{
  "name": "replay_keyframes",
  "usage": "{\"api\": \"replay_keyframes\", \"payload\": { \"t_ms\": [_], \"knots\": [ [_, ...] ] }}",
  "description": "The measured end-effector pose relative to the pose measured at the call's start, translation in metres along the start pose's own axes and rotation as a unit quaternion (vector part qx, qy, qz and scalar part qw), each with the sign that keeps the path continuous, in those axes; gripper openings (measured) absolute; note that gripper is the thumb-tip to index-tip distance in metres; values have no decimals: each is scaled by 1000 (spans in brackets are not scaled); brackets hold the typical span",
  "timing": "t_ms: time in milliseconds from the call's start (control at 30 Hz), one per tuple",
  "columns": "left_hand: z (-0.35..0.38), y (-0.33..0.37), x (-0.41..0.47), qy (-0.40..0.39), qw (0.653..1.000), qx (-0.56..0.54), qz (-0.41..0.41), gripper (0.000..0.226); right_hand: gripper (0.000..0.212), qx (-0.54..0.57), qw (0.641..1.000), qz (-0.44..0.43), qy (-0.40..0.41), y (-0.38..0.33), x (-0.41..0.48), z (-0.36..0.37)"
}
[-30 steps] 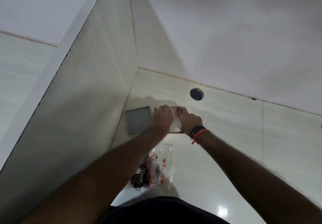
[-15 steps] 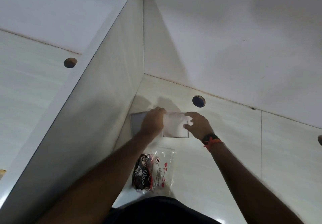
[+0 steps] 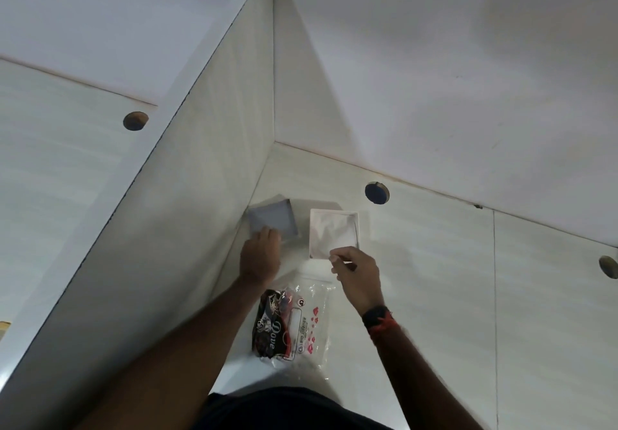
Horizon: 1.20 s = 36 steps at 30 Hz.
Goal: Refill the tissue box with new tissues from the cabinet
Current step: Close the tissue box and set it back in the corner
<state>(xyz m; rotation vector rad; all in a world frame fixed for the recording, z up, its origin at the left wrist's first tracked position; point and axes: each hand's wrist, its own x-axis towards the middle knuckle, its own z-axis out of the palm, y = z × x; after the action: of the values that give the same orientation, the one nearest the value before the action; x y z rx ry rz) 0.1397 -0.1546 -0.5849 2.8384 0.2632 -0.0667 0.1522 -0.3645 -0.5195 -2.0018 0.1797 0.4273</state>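
Your left hand (image 3: 260,255) reaches to the grey square lid (image 3: 273,221) that lies flat in the corner where the pale partition wall (image 3: 187,202) meets the light wood-grain shelf surface (image 3: 434,279). Its fingertips rest on the near edge of that lid; the fingers are bent down and close together, but you cannot tell from this angle whether they grip the lid or only press on it.

Your right hand (image 3: 357,279) sits at the near edge of the white square tissue box (image 3: 333,234), which lies open-topped just beside the lid, a narrow strip of shelf between the two. White tissue (image 3: 331,239) fills the inside of the box, creased in the middle. Your thumb and forefinger are pinched narrow at the box's near rim, on what looks like the edge of the tissue or the rim itself; which one is too blurred to say. A black band with an orange-red cord (image 3: 379,321) circles that wrist.

Nearer to you, between your two forearms, a clear plastic packet with a dark printed label and red hearts (image 3: 291,324) lies flat on the shelf, its far end close to the right hand.

A round hole (image 3: 377,193) is cut in the shelf just beyond the box, near the white back panel (image 3: 434,78).
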Motion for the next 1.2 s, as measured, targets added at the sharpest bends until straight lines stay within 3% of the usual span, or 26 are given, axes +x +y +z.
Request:
{"api": "replay_keyframes", "payload": {
  "t_ms": [133, 200, 300, 400, 533, 667, 1200],
  "knots": [
    [-36, 21, 11, 150, 979, -122, -58, 8, 11, 88, 994, 48, 39, -3, 16, -3],
    [-61, 37, 16, 165, 950, -236, -123, 17, 14, 119, 990, 65, 43, -8, 27, -3],
    [-79, 53, 26, 135, 880, -404, -209, 25, 30, 169, 981, 89, 31, -22, 40, -2],
    [-75, 63, 34, 70, 841, -486, -230, 30, 23, 191, 979, 59, 39, -32, 50, -4],
    [-60, 72, 33, 19, 876, -423, -229, 33, 24, 99, 987, 47, 119, -19, 62, -13],
    [-43, 80, 33, -26, 908, -343, -241, 23, 26, 18, 988, 71, 139, -5, 67, -24],
    [-18, 73, 34, -44, 919, -299, -251, 24, 27, -102, 986, 75, 109, 12, 74, -23]
  ]
}}
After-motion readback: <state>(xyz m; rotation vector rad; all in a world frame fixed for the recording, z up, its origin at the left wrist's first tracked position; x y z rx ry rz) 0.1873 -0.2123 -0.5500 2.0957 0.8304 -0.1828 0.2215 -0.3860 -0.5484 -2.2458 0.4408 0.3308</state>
